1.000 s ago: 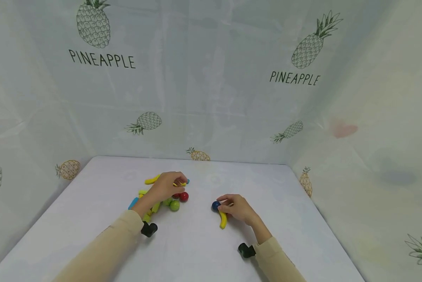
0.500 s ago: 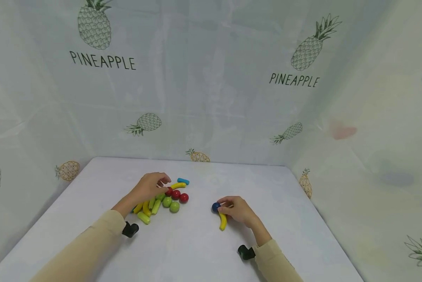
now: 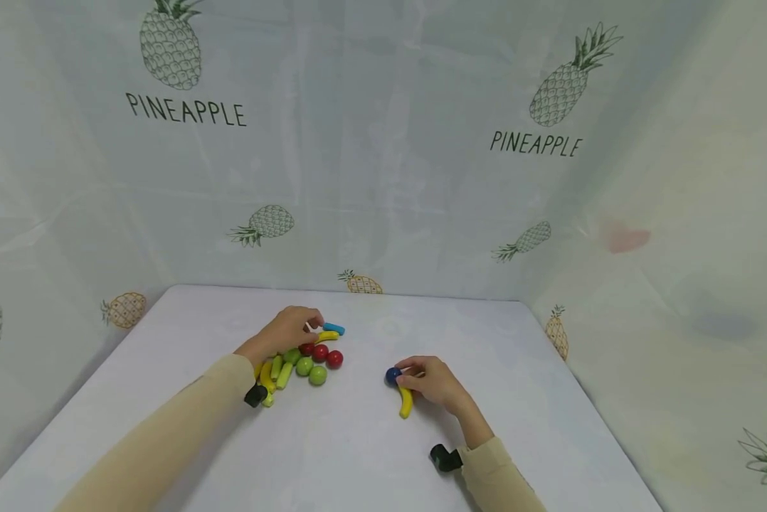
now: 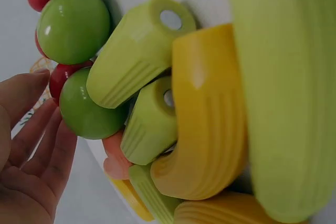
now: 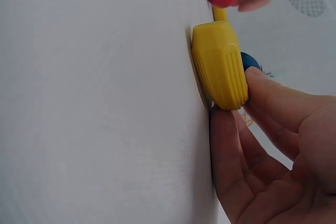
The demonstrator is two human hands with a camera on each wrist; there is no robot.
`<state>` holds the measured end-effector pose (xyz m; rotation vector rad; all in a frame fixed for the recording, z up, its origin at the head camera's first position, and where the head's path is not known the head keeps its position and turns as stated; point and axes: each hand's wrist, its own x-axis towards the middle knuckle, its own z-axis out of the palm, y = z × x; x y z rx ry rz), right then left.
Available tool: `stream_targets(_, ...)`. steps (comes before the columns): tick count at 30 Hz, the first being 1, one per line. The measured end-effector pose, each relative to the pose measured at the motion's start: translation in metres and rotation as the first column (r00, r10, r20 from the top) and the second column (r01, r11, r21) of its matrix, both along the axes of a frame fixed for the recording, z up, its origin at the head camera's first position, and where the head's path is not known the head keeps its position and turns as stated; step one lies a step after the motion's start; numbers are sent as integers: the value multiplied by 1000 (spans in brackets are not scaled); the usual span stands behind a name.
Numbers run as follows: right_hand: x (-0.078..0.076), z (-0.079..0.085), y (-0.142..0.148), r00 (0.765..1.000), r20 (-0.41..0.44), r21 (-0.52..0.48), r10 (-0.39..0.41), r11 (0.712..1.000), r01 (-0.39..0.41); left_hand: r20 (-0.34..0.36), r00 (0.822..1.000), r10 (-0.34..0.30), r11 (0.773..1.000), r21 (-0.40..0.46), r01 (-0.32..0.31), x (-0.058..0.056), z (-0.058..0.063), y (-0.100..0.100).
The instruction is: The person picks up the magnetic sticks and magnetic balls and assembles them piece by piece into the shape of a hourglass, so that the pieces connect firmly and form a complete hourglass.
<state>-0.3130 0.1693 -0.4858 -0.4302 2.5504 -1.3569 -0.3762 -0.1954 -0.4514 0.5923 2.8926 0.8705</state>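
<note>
In the head view, your right hand point(image 3: 435, 380) has thumb and fingers curled at the one dark blue ball point(image 3: 392, 375), gripping it, and one yellow curved piece point(image 3: 406, 404) lies just beside it on the white table point(image 3: 358, 455). Your left hand point(image 3: 282, 331) hovers over the cluster with thumb and fingers loosely bent and apart; you can't tell whether its tips touch the one light blue piece point(image 3: 335, 328) or the far yellow piece point(image 3: 328, 336). Beside that hand you have three red balls point(image 3: 320, 353) and three green balls point(image 3: 304, 366), plus three pale green pieces point(image 3: 284, 375) and at least two more yellow pieces point(image 3: 267, 377) nearer you, some partly covered by your wrist. In the left wrist view, you see four pale green pieces, one of them large at the right edge, and three yellow pieces; two pale green ends each show one silvery disc point(image 4: 170, 20). Your left thumb and fingers are spread next to a red ball. In the right wrist view, you see your yellow curved piece large, the dark blue ball partly behind it, and your left fingers beside red at the top.
</note>
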Motion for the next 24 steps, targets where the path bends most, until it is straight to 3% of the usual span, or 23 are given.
stream_targets(14,-1,1,-1,1000,-3,0,-3,1000,3,53,998,21,999,-45,-18,-12,-5,12)
stream_targets(24,-1,1,1,1000,-8,1,-2,1000,2,42,998,48,995,-94,-44,-16,-8,15)
